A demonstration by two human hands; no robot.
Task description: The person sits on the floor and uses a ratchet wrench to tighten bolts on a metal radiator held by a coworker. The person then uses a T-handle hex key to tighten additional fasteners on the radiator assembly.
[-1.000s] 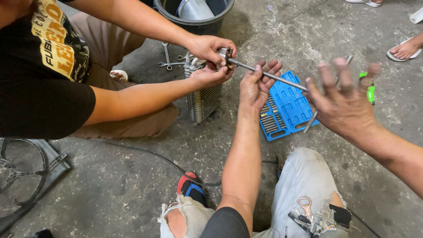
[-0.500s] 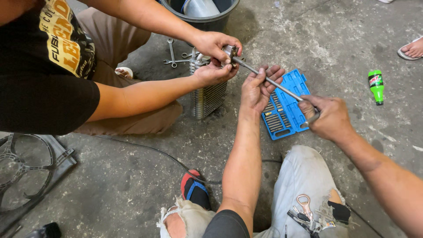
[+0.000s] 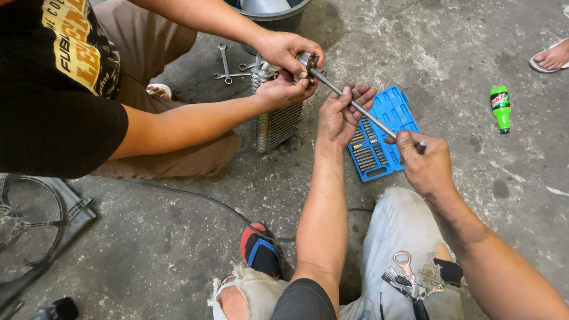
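A long metal rod tool (image 3: 372,117) runs from a fitting on top of a finned metal cooler core (image 3: 274,121) down to my right hand (image 3: 425,163), which is closed around its lower end. My left hand (image 3: 342,114) cups the rod's middle, fingers partly open under it. A co-worker in a black shirt steadies the fitting with both hands (image 3: 289,59) at the rod's upper end.
A blue open bit-set case (image 3: 388,112) lies on the concrete under the rod. Wrenches (image 3: 225,66) lie beside a dark bucket (image 3: 274,15). A green bottle (image 3: 501,108) lies at right, a sandalled foot (image 3: 552,56) beyond it. A fan shroud (image 3: 32,222) lies at left.
My right hand came down from open and raised to grip the rod's lower end. My left hand stayed on the rod. The co-worker's hands kept hold of the fitting.
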